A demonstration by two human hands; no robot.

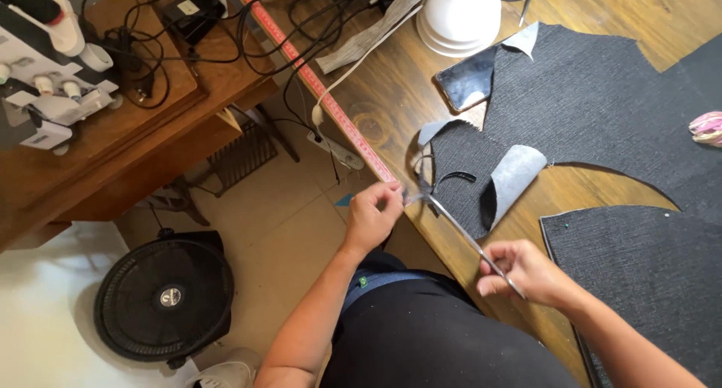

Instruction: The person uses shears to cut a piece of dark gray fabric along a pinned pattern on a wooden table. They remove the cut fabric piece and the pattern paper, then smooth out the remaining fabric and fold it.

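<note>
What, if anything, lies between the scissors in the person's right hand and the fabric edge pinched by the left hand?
Nothing visible does. The right hand holds the scissors, whose tips already reach the dark fabric piece at the table edge, right beside the left hand pinching it.

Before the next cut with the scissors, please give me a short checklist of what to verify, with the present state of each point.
1. Right hand grips the scissors: ok.
2. Left hand pinches the grey strip at the table edge, near the blade tips: ok.
3. Left fingers out of the blades' path: cannot tell, they are very close.
4. Dark grey fabric piece lies flat: not ok, one corner is rolled over.
5. Phone away from the cutting spot: ok.
6. Measuring tape along the table edge, free of the blades: cannot tell, its near end reaches the left hand.
</note>
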